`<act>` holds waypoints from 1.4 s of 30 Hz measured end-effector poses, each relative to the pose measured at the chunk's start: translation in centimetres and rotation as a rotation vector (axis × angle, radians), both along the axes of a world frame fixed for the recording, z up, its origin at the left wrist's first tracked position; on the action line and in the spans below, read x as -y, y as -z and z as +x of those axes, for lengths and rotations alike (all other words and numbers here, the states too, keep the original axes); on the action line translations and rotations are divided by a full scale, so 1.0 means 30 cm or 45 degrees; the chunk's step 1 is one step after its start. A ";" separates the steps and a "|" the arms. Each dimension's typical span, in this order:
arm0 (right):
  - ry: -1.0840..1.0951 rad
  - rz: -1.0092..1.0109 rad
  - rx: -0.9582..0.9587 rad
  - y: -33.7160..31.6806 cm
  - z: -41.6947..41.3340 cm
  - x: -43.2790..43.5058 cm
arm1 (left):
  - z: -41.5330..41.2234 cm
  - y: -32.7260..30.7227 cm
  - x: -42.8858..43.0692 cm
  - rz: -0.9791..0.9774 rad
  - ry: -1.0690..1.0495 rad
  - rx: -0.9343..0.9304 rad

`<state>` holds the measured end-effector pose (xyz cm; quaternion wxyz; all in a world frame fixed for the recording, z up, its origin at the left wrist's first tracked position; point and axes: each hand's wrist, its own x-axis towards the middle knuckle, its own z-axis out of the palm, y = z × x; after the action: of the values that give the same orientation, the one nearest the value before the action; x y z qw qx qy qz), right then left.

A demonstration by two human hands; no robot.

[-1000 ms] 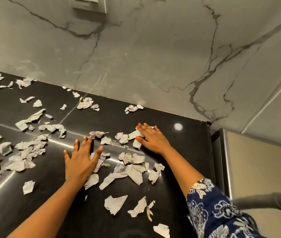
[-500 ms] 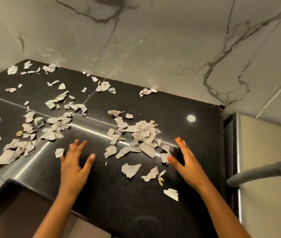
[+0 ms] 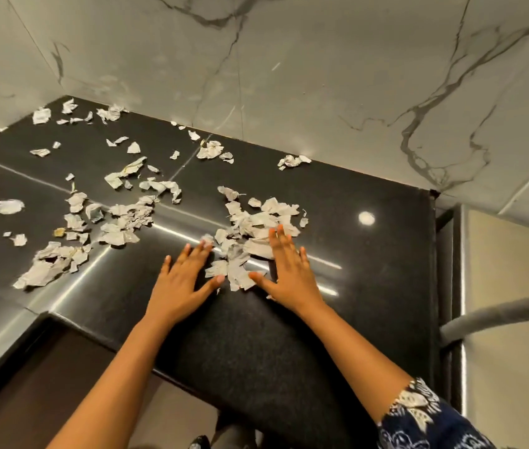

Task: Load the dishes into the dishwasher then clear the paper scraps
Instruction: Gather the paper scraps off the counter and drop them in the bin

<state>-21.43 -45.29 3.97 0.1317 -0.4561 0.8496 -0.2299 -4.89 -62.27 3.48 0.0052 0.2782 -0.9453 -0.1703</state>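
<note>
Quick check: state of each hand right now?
Left hand: open, flat on the countertop, touching the scrap pile.
Right hand: open, flat, fingertips on the same pile.

Right hand (image 3: 289, 277) covers part of scrap pile (image 3: 256, 222); grey tube (image 3: 499, 314) cut by right edge; scrap print unreadable.

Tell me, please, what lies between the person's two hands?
In the head view, a heap of torn paper scraps lies between the left hand and right hand.
</note>
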 end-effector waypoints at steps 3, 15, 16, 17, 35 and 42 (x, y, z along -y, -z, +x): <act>0.076 -0.329 0.173 -0.021 0.005 -0.043 | 0.059 -0.001 -0.025 0.146 0.008 -0.169; 0.347 0.330 -0.127 0.008 0.012 0.001 | -0.102 0.004 -0.096 -0.043 -0.277 0.160; 0.330 0.254 -0.063 0.000 -0.023 0.040 | -0.114 0.000 -0.069 -0.008 -0.268 0.108; 0.331 0.114 0.042 -0.011 -0.061 0.067 | -0.116 -0.006 -0.039 0.033 -0.281 0.031; -0.328 0.161 -0.033 -0.031 -0.628 0.524 | -0.228 0.031 0.307 -0.096 -0.806 -0.100; 0.004 -0.504 0.936 -0.088 -0.547 0.532 | -0.129 -0.002 0.284 0.066 -0.636 -0.664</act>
<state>-37.83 -61.25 6.61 0.3358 -0.3590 0.6860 -0.5365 -8.76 -70.78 3.53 0.2805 0.4479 -0.8103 -0.2530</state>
